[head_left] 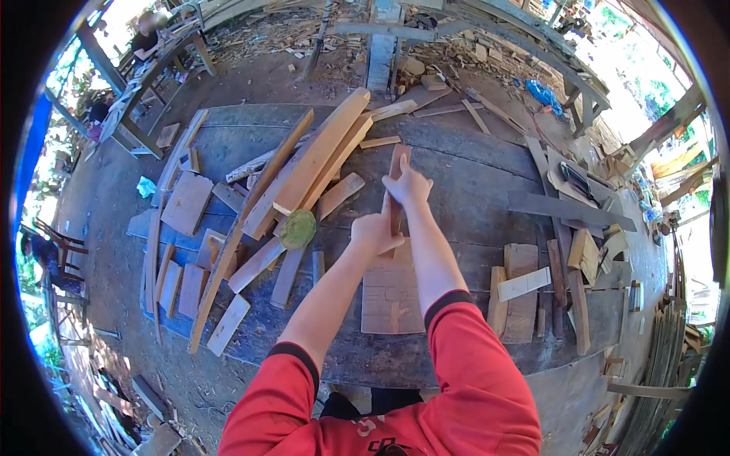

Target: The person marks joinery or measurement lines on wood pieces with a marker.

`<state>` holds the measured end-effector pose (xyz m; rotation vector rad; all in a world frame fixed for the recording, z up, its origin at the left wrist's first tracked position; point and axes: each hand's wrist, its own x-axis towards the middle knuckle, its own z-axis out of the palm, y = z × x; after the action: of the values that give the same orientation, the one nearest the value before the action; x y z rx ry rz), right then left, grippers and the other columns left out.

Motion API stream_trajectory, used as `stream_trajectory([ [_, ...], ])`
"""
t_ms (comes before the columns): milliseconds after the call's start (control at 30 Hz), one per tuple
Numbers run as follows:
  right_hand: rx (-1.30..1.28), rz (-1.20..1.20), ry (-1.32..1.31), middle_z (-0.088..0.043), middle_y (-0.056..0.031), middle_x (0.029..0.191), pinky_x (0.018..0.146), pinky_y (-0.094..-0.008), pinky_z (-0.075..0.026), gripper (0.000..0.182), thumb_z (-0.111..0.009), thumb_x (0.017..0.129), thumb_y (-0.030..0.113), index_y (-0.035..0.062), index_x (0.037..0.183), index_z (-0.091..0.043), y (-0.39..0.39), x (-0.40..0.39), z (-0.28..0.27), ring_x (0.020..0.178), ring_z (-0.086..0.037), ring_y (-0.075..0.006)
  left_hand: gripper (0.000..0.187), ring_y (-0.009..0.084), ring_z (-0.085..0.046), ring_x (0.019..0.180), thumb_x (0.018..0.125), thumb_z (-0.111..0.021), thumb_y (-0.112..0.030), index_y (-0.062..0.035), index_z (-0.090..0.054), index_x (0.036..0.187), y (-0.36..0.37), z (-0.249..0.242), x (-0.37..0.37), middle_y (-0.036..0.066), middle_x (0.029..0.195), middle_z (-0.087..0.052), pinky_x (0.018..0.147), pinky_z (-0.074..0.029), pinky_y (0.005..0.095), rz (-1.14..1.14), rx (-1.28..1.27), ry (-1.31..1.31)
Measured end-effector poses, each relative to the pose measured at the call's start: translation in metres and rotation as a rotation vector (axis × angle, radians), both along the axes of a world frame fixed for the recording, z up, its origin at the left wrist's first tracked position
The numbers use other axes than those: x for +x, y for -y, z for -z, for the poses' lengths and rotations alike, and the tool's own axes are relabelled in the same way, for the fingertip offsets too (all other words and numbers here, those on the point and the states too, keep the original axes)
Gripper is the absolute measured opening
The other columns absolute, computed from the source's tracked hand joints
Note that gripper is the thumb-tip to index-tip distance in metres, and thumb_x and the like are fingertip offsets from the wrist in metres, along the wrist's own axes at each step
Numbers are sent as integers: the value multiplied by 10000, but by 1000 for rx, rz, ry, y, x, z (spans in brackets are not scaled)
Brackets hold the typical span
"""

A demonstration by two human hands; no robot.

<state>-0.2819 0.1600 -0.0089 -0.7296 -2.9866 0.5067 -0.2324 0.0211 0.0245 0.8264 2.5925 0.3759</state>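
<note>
We see a narrow, reddish-brown, flat wooden piece (396, 216) in the middle of the view, above a large, dark, weathered wooden table (479, 171). The bare left hand (372, 232) grasps its near end, with the fingers wrapped around it, while the bare right hand (411, 188) grips it farther out, the thumb laid along its face. We cannot tell whether the piece touches the tabletop.

Just on the near side of the left hand, we find a pale brown, roughly square wooden board (389, 304) lying flat. To the left we make out two long, thick, light-brown timber beams (327, 152) lying side by side at a slant, with a round, greenish disc (297, 229) beside their near ends. A long, slim, brown wooden strip (251, 213) runs along their left side.

On the right we see a small, whitish rectangular block (525, 283) resting across upright-lying boards, and beyond it a long, grey, flat strip (570, 210). Past the table we notice a crumpled bright-blue plastic sheet (544, 95) on the ground.
</note>
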Motion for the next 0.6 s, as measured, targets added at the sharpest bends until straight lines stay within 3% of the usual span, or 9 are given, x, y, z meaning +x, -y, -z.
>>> stream_trajectory([
  [100,-32,5,-69,-666,-153,884,894,-493,-343,819,-594,706,475,206,1412,-277,15,14,-30,835,-638,-309,990,322,-642,689,698,-602,-440,-19,-57,1410,12,-14,16,153,789,-655,608,-514,423,2,-23,-31],
  [167,-54,-34,-103,-664,-162,869,897,-497,-341,826,-596,705,477,210,1415,-267,32,39,-44,831,-638,-311,855,305,-645,660,686,-624,-369,25,-244,1344,29,-21,43,134,750,-657,584,-514,410,-31,41,-78],
  [267,-21,-30,-134,-661,-146,784,857,-506,-369,821,-608,688,466,217,1404,-291,69,104,-40,747,-641,-320,951,300,-619,553,685,-626,-364,24,-114,1387,64,-5,108,121,648,-631,503,-498,416,-49,149,-76],
  [367,-61,-33,-183,-641,-135,692,745,-480,-435,822,-638,656,434,203,1384,-334,111,183,-26,659,-633,-318,978,299,-599,499,696,-633,-397,29,-93,1392,112,11,188,110,586,-609,466,-485,414,-19,178,-51],
  [533,-76,-47,-193,-634,-138,679,640,-435,-439,825,-660,644,410,154,1369,-362,175,278,2,643,-635,-297,989,276,-570,426,720,-623,-440,69,-94,1383,176,17,284,90,516,-575,394,-457,395,-7,168,31],
  [600,-66,-53,-27,-636,-134,698,615,-421,-426,828,-673,638,396,156,1369,-367,187,295,2,649,-635,-287,1017,272,-567,417,711,-624,-461,57,-74,1392,185,28,298,93,506,-570,389,-452,396,-8,164,35],
])
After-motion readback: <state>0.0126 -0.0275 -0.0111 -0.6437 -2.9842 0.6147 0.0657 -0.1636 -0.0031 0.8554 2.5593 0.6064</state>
